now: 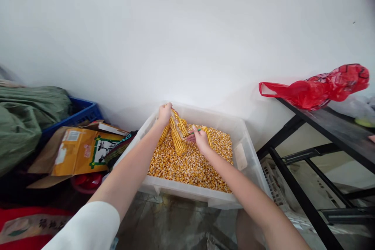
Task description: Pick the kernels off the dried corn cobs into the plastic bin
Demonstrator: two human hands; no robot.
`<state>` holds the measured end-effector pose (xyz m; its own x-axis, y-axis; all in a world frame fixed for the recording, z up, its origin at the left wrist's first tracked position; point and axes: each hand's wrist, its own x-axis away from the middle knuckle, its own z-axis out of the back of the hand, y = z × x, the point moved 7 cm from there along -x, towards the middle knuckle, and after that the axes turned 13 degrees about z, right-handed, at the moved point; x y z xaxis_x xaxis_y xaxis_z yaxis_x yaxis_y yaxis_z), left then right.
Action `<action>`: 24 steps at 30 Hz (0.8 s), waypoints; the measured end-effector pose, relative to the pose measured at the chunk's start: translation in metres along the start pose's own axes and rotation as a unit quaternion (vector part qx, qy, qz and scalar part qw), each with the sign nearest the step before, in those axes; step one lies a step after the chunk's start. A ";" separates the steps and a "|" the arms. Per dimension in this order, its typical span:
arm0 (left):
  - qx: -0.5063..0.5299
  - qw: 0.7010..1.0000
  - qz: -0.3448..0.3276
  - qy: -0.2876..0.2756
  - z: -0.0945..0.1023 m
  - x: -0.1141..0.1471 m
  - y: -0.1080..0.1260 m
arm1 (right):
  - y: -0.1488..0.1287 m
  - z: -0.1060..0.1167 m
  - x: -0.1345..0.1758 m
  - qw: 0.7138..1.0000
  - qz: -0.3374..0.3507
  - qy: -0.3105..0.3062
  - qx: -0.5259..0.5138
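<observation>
A translucent plastic bin (238, 123) holds a bed of loose yellow corn kernels (190, 174) with several corn cobs on top. My left hand (165, 112) is closed round the upper end of a corn cob (177, 122), which slants down to the right and shows pale stripes where kernels are gone. My right hand (200, 140) grips a thin tool with a green part (199, 129); its tip is close to the cob's lower end, and whether it touches is unclear. Another whole cob (178, 144) lies just below, and one more (208, 136) rests behind my right hand.
A white wall rises behind the bin. To the left are an orange cardboard box (77, 150), a blue crate (84, 111) and green cloth (26, 117). At right stands a black-framed table (293, 175) with a red plastic bag (325, 88) on it.
</observation>
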<state>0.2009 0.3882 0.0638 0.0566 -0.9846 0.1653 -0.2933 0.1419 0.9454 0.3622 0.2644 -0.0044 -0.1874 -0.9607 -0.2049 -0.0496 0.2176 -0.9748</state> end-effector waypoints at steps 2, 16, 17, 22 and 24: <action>-0.009 1.000 -0.003 -0.008 -0.003 0.003 0.003 | 0.001 0.001 0.000 1.000 -0.023 -0.014 -0.007; 0.011 1.000 0.013 0.015 0.009 -0.010 -0.006 | -0.020 0.007 -0.003 0.997 0.059 0.023 0.033; 0.011 1.000 0.013 0.016 0.009 -0.010 -0.006 | -0.019 0.007 -0.002 0.997 0.062 0.025 0.035; 0.010 1.000 0.014 0.016 0.010 -0.013 -0.007 | -0.019 0.004 0.001 0.995 0.084 0.023 0.044; 0.011 1.000 0.011 0.018 0.010 -0.013 -0.007 | -0.019 0.003 0.004 0.993 0.099 0.019 0.053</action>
<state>0.1927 0.3991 0.0518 0.0838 -0.9769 0.1968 -0.3166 0.1611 0.9348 0.3652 0.2558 0.0127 -0.2209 -0.8930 -0.3922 0.0946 0.3806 -0.9199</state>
